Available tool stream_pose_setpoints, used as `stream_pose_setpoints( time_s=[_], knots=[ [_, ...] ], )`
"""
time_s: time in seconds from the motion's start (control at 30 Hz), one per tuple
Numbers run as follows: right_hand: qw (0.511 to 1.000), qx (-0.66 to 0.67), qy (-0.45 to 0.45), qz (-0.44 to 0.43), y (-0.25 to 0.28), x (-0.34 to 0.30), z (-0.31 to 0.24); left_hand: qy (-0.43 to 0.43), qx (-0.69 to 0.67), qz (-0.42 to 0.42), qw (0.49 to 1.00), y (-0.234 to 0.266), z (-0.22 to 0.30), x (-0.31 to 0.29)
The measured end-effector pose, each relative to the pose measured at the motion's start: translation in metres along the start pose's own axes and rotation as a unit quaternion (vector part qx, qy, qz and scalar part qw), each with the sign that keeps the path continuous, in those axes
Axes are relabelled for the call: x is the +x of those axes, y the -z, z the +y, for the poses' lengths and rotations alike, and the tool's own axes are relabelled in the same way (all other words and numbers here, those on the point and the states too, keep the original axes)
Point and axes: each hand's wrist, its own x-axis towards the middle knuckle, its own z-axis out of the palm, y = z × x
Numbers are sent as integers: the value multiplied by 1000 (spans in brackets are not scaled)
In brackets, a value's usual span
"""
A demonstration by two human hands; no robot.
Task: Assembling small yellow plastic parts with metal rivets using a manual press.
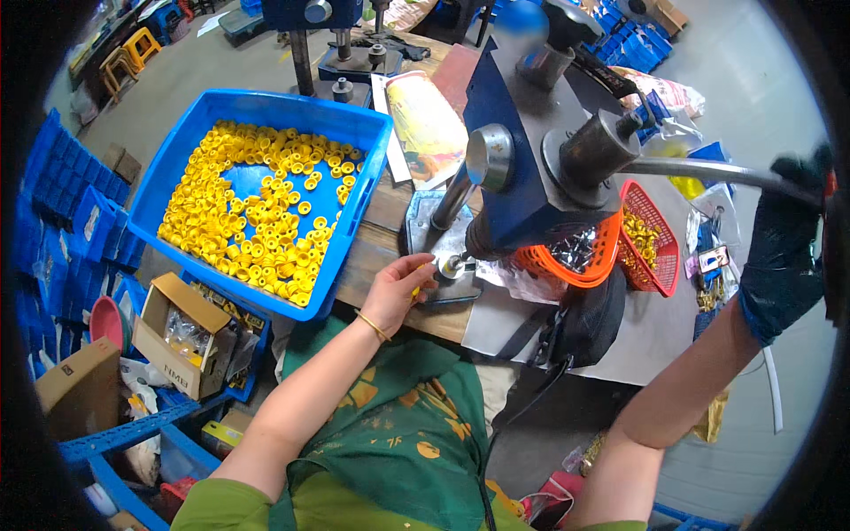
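Note:
My left hand (396,296) is bare and pinched closed at the base of a blue bench press (518,133). Its fingertips are beside the small metal die (452,265) under the ram. A bit of yellow shows by the fingers, looking like one of the small yellow caps (252,243); most of it is hidden. Far to the right, my right hand (777,257) wears a black glove and is closed round the end of the press's long metal lever (708,172). Many such caps lie in a blue tray (365,205) left of the press.
An orange basket (584,276) of metal parts and a red basket (666,265) of brass-coloured parts stand right of the press. A black bag (589,323) hangs at the table edge. Another press (314,44) stands behind the tray. An opened carton (181,341) sits lower left.

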Motion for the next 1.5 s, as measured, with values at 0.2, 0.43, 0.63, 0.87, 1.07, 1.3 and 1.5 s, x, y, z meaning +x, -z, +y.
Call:
stream_pose_setpoints(
  time_s=[0.2,0.43,0.63,0.87,1.07,1.3,1.5],
  knots=[
    [814,-284,-118,-492,160,-54,-27,-5,-38,25,999,0,-5,10],
    [812,-200,-178,-518,153,-58,-3,-1,-52,36,998,-4,1,13],
    [921,242,-247,-178,115,3,63,-22,-26,43,998,0,2,9],
    [763,-301,-57,-569,137,-191,233,-42,116,22,992,5,6,11],
    [802,-279,-109,-517,145,-187,239,-210,279,12,937,1,-5,26],
    [733,-425,-143,-512,135,-160,212,-329,496,-26,803,-19,-3,29],
    [705,-326,-5,-630,114,-152,218,-348,368,38,861,15,-15,30]
  ],
)
